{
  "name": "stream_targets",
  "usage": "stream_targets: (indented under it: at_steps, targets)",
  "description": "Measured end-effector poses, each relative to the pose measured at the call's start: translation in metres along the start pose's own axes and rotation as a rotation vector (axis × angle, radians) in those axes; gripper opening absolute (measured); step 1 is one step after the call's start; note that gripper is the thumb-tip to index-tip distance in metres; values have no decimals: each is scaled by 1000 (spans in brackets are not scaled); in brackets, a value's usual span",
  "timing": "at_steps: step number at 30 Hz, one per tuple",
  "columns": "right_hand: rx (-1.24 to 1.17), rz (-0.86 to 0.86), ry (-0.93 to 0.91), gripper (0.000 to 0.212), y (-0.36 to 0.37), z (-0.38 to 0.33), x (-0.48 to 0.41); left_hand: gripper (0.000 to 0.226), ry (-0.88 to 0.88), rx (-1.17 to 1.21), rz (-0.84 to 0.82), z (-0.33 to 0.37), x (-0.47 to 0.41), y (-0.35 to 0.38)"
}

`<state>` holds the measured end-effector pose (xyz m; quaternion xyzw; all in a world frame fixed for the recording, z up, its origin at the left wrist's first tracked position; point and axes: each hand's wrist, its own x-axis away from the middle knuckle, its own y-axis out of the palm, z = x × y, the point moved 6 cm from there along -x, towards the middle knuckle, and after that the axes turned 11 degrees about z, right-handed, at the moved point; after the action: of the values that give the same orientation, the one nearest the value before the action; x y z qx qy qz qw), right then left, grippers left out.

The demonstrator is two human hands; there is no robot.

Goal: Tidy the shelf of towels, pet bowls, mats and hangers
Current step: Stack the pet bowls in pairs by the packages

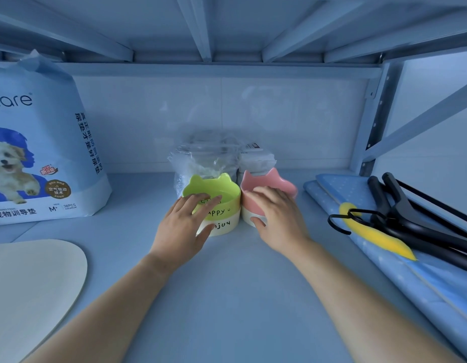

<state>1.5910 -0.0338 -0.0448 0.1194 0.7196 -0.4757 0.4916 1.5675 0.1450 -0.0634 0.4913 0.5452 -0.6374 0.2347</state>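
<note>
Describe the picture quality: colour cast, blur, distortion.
Head view: cool blue cast throughout; wide-angle bending bows the shelf beams; bagged towels behind the green bowl and pink bowl look hazy; the right hand is slightly soft; no harsh glare.

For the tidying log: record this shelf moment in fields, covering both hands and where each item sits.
left hand: grips green bowl, fingers over rim
right hand: grips pink bowl, fingers over rim
bowls: upright, side by side, mid-shelf
behind bowls: plastic-wrapped packs
left side: pet pad bag, standing; beige mat, flat
right side: black hangers lying on blue mats
</note>
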Motion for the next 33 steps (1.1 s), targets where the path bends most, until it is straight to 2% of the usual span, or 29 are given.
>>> stream_targets:
  at_steps: [7, 12, 17, 23, 28, 33]
  targets:
    - [-24, -66, 60, 53, 0, 0, 4, 57, 10, 8, -6, 6, -1, -4]
    - [-25, -23, 61, 51, -11, -6, 4, 56, 6, 35, -13, 6, -2, -7]
    - [18, -35, 111, 47, -25, -16, 10, 51, 74, 133, 45, 25, -5, -18]
    - [36, -30, 199, 38, -52, -36, 38, 44, 145, 274, 39, 50, -5, -26]
    - [77, -70, 291, 37, -70, -54, 66, 27, 85, 399, -70, 64, -6, -35]
    - [77, -86, 289, 31, -76, -86, 67, 31, 48, 388, -170, 49, 10, -64]
